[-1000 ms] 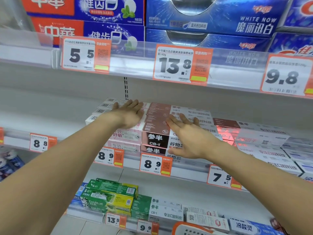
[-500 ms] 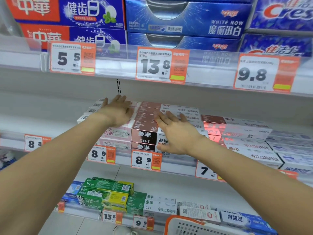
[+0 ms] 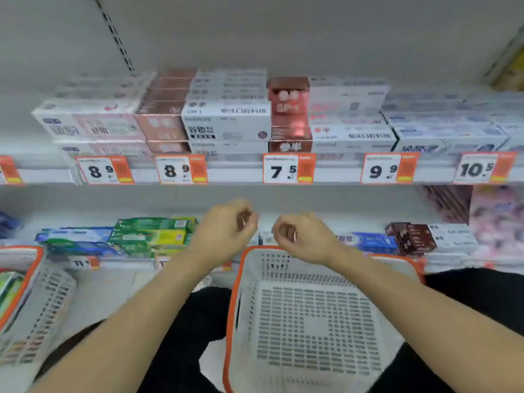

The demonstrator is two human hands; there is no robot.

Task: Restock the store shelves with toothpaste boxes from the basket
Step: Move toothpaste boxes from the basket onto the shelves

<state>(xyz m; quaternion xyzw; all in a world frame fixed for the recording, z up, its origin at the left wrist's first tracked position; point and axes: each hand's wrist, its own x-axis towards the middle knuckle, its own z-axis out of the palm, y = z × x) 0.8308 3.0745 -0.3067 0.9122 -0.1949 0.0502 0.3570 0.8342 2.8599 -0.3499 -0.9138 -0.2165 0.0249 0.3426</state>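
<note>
While both hands hover over the white basket (image 3: 312, 321), left hand (image 3: 224, 231) and right hand (image 3: 303, 239) loosely curled, holding nothing, the toothpaste boxes (image 3: 226, 120) sit shelved; restocking looks finished, unless the side basket (image 3: 31, 302) needs emptying.

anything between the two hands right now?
No object. In the head view the left hand and right hand hang apart, both holding nothing, over the far rim of the basket; only the lower shelf shows through the gap.

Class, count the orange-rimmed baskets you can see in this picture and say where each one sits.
2. One basket, with nothing visible inside, sits in front of the person below both hands; a second basket is cut off at the left edge. Others may be out of frame.
</note>
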